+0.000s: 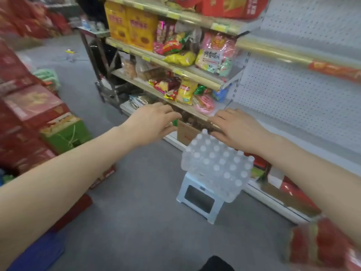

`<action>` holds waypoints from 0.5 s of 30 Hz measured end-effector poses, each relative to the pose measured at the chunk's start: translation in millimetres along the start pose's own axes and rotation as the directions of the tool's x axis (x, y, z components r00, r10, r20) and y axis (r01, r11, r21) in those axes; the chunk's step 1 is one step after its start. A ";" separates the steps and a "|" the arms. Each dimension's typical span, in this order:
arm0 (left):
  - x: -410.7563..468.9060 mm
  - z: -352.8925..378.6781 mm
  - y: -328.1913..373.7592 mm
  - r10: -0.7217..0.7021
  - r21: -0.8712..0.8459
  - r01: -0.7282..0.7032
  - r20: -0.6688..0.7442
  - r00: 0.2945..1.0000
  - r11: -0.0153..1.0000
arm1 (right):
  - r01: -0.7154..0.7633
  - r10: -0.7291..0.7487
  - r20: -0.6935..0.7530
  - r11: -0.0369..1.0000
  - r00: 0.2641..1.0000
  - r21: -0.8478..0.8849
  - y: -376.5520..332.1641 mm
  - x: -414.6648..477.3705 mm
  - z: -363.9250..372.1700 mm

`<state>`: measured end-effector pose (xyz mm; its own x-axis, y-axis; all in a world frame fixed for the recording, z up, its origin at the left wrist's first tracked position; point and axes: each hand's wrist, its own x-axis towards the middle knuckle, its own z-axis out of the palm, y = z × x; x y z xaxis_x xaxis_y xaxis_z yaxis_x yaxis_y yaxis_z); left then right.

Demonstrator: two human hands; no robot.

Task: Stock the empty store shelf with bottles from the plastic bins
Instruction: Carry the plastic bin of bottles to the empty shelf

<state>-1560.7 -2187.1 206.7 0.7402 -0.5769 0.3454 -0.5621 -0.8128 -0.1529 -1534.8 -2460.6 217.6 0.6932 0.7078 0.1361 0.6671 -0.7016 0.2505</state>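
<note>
While the bottle pack (216,165) rests on a stool (186,182), left hand (154,122) and right hand (234,128) hover near it; both relaxed, empty.

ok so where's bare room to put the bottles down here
Bare: the white shelf in front of the pegboard, right of the snack bags. The grey floor between the stool and the red boxes is free too. Crowded: the snack bags fill their shelves, and the bottle pack covers the stool top.

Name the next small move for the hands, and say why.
Probably lower the left hand and right hand onto the bottle pack on the stool: both are open near its top, holding nothing, and the shelf beside it is bare.
</note>
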 end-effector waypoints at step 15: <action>-84.9 39.0 -252.7 -0.424 0.073 0.421 0.031 0.905 0.904 | 0.359 -0.347 -0.154 0.932 0.925 0.054 -81.0 334.8 54.7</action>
<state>-1467.2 -1935.9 179.9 0.9199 -0.1796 0.3487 -0.1693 -0.9837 -0.0600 -1341.8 -2171.4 190.4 0.3675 0.9112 0.1863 0.8852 -0.4041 0.2306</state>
